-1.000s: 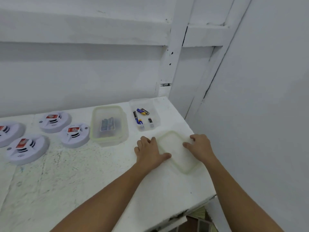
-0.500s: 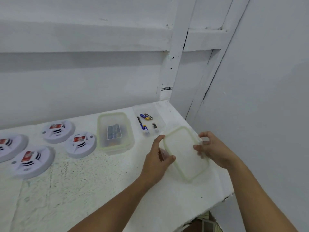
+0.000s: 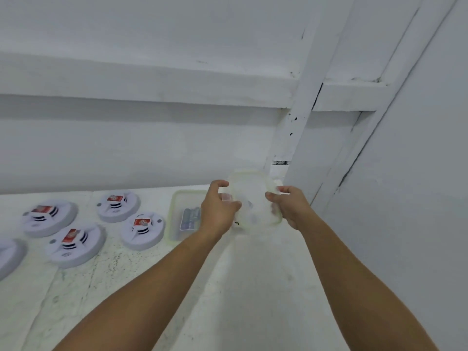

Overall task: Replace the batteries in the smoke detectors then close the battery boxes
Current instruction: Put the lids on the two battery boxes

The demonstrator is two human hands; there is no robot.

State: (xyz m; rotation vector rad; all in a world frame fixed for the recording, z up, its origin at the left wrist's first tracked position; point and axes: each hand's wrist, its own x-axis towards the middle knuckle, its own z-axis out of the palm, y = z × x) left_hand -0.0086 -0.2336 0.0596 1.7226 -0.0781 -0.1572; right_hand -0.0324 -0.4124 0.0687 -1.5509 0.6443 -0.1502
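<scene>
Both grips are up over the tabletop (image 3: 228, 287), centre-right of the frame. My left grip (image 3: 219, 207) grasps the left edge of the clear lid (image 3: 253, 196), thumb in front, fingers curled behind. My right grip (image 3: 288, 206) pinches the opposite edge. The lid is off the tabletop, tilted, with a pale green rim; it is blurred. I cannot make out what lies behind it through the plastic.

Just left of my left grip, a closed box (image 3: 177, 224) with a green rim sits on the tabletop. Grey batteries (image 3: 191, 217) show through it, side by side. My left wrist covers its right edge.

Left half of the frame: four smoke detectors (image 3: 142, 230) on the tabletop. They are white and round, red label on each, none touching. The nearest sits just beside the closed box. A fifth detector (image 3: 7, 257) is cut by the left edge.
</scene>
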